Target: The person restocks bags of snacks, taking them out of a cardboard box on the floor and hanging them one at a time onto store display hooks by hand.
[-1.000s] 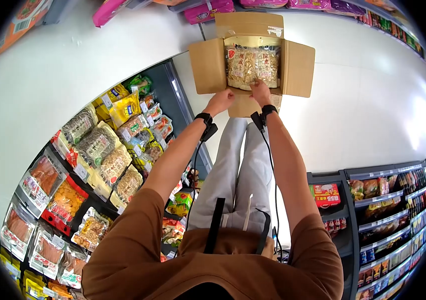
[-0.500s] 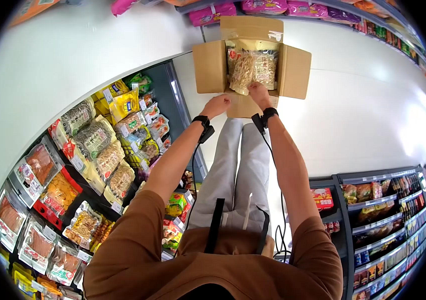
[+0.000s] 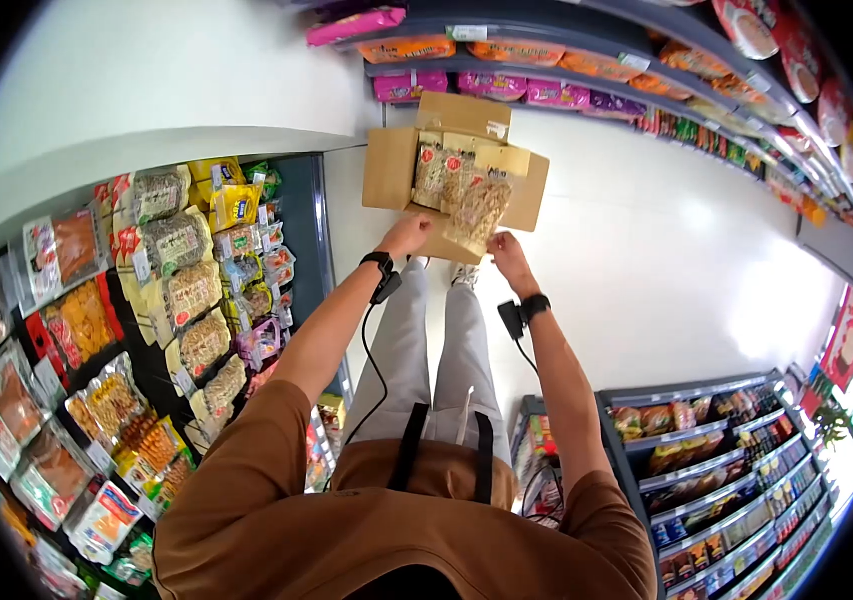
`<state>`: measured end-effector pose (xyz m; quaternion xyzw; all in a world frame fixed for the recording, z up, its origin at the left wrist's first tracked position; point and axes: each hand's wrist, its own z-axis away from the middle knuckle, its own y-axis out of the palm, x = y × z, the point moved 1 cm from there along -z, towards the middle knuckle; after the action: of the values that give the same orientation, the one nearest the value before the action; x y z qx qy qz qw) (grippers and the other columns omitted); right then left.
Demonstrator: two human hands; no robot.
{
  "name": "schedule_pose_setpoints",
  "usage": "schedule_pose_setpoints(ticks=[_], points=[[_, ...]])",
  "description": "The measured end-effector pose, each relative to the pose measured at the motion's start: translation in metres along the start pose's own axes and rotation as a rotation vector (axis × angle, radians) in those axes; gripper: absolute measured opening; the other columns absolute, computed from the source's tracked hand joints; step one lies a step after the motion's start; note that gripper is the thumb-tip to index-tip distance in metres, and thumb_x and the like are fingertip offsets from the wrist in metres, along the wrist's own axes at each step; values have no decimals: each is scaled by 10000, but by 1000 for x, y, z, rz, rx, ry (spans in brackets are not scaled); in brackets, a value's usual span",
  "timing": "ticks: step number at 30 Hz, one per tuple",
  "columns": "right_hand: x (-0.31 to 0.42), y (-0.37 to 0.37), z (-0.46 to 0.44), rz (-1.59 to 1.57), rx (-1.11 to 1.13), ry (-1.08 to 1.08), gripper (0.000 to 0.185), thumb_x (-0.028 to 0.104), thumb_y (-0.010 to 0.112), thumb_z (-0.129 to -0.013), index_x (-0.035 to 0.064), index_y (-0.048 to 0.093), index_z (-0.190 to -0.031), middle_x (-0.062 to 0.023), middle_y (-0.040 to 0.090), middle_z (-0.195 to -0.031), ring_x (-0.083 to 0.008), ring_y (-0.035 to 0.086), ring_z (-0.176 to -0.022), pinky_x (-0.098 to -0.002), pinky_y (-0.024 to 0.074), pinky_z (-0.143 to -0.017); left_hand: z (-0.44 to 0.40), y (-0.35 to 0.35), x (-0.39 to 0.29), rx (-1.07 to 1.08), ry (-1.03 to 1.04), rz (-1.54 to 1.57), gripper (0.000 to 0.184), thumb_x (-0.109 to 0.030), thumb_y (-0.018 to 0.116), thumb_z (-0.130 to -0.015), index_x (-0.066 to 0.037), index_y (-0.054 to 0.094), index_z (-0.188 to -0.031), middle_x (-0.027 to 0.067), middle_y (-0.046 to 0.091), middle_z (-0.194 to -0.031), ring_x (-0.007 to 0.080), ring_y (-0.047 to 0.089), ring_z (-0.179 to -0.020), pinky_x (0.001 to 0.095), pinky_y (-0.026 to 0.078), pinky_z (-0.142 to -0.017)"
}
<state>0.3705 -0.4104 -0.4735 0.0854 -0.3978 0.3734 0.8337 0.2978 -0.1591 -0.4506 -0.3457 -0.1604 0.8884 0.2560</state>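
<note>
My right hand is closed on the lower corner of a clear and cream bag of pale dried food. That bag leans out over the near right side of an open cardboard box. Inside the box, behind it, stand more bags of the same kind. My left hand is at the box's near left corner, its fingers curled in. Whether they grip the near flap cannot be made out.
To the left, a display rack carries hanging snack bags. Shelves with pink packets run behind the box. A low shelf unit stands at the right. White floor lies between them.
The bag in my right hand has come up and to the right, partly out of the box. My left hand has shifted to the box's left corner. The view has turned and moved.
</note>
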Motion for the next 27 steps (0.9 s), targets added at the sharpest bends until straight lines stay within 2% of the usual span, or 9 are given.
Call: schedule_pose_setpoints(ticks=[4,6,7,8,11,14,18,21,27], points=[[67,-36,87,-69,167,-37,163,204,533,-924,47,493,-942,-18,539,-804,-112,538,-744,-266,474,-655,53,1,-42,-97,19,178,549,-481,512,-884,41,590,-1036,213,645,-1006,351,614,-943,389,463,-816],[88,-46,125,-108,236,-102,140,176,528,-926,45,478,-935,-30,539,-814,-116,518,-734,-272,465,-647,88,-9,-71,-132,-19,545,566,-527,472,-898,16,594,-1001,99,658,-893,250,615,-805,346,471,-731],[105,-51,144,-113,269,-131,137,173,526,-928,50,468,-939,-27,532,-816,-114,513,-742,-267,461,-660,116,-35,-99,122,-111,622,672,-615,387,-905,-19,481,-1198,53,595,-1062,187,586,-887,296,454,-763],[122,-54,164,-117,303,-159,134,171,523,-929,54,459,-944,-23,525,-817,-112,508,-750,-262,458,-673,130,-39,-103,99,-90,626,672,-615,387,-905,-19,481,-1198,53,595,-1062,187,586,-887,296,454,-763],[158,-52,210,-84,330,-254,110,149,520,-934,64,452,-951,2,492,-767,-88,473,-716,-251,433,-653,180,-44,-117,79,20,848,595,-538,433,-929,-8,482,-1195,18,557,-987,91,524,-891,217,426,-776],[186,-44,245,-69,348,-323,100,136,522,-931,68,451,-948,12,473,-747,-83,449,-698,-249,417,-634,247,-62,-141,-172,101,805,509,-458,473,-942,1,494,-1161,26,568,-1005,95,533,-901,242,436,-792],[225,-31,286,-15,349,-433,70,102,511,-922,75,446,-931,25,448,-739,-72,420,-689,-236,383,-617,341,-89,-154,-325,288,894,397,-303,569,-924,10,489,-1156,64,586,-1090,124,549,-997,264,433,-853],[273,-12,332,-70,437,-476,51,90,501,-920,76,452,-911,36,438,-761,-61,412,-697,-221,363,-633,411,-93,-147,-445,328,973,410,-240,632,-884,0,477,-1177,68,579,-1075,145,568,-991,264,454,-835],[325,28,412,-37,621,-569,73,143,482,-946,77,472,-917,55,411,-810,-51,395,-772,-204,342,-717,546,-78,-142,-639,433,1113,440,-218,616,-894,-18,456,-1252,39,553,-1155,125,550,-1024,266,448,-866]])
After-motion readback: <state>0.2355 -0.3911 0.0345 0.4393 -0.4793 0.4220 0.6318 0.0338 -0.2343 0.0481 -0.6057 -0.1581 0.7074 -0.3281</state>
